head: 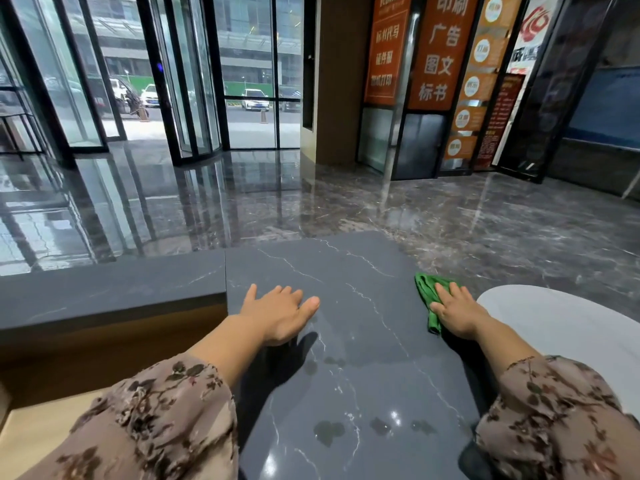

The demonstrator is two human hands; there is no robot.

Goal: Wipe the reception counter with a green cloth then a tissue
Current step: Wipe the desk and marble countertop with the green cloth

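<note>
The reception counter (346, 341) is a dark grey stone slab with thin white veins, running away from me. My right hand (457, 311) lies flat on a crumpled green cloth (427, 296) near the counter's right edge, pressing it onto the stone. My left hand (280, 313) rests palm down on the counter's left part, fingers spread, holding nothing. A few wet patches (329, 433) show on the near part of the slab. No tissue is in view.
A lower grey ledge (110, 292) with a wooden front adjoins the counter on the left. A pale round surface (561, 320) sits at the right. Beyond lie a glossy marble floor (242, 202), glass doors and orange signs (440, 50).
</note>
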